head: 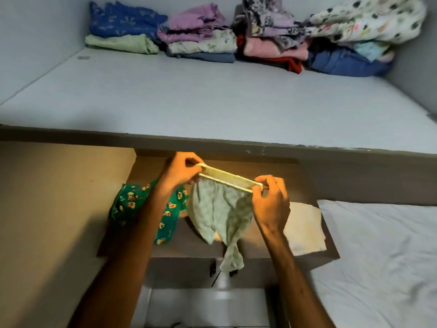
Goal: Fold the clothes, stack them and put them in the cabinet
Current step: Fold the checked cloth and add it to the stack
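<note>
Left hand (182, 172) and right hand (269, 200) are pinching opposite ends of the waistband of the pale green shorts (220, 209), fingers clamped on the elastic, stretching it taut so the legs are hanging straight for folding. Shorts are hanging over the brown stand (236, 253), between the green printed garment (132, 204) at left and a cream cloth (305, 228) at right. Folded stacks (201, 41) are lying on the far shelf (189, 95).

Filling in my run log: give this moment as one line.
step: folding | left hand + right hand: grip waistband of pale green shorts | green printed garment: on table | shelf: folded stacks
</note>
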